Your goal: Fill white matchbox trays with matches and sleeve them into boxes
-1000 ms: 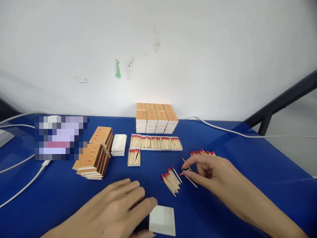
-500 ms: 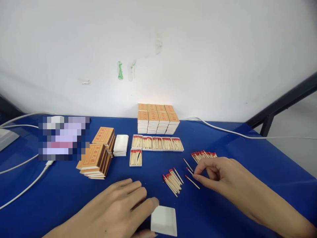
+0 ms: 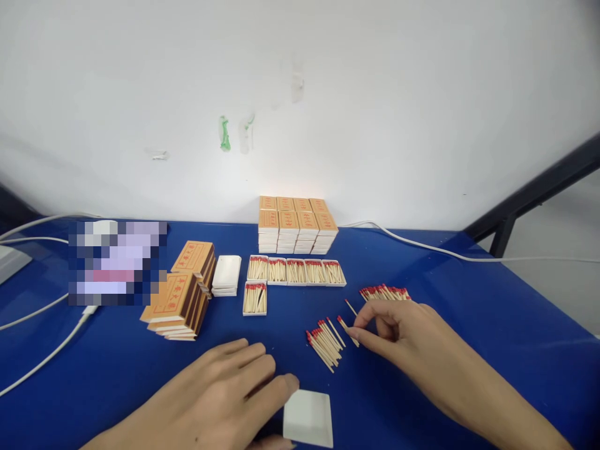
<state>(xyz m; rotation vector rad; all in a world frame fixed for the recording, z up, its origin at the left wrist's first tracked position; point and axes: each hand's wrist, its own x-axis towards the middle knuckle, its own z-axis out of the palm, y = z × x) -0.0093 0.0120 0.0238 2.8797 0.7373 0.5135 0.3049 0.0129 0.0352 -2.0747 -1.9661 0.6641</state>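
At the lower left, my left hand lies with its index fingertip and thumb at the left side of a white matchbox tray, holding it on the table. No matches show in that tray. My right hand is closed in a pinch at a red-headed match just above the table; its fingers partly hide the sticks there. Left of these fingertips lies a small bunch of matches, side by side. One loose match lies just beyond the fingers. A larger pile of matches is partly covered by the right hand.
Filled matchbox trays stand in a row, with one filled tray in front. Stacked white trays and orange matchboxes are to the left. More matchboxes stand by the wall. A white cable crosses the blue table.
My right hand has moved left toward the small bunch, drawing the pinched match along beside another loose one. My left hand and the tray stay in place; the view has shifted slightly.
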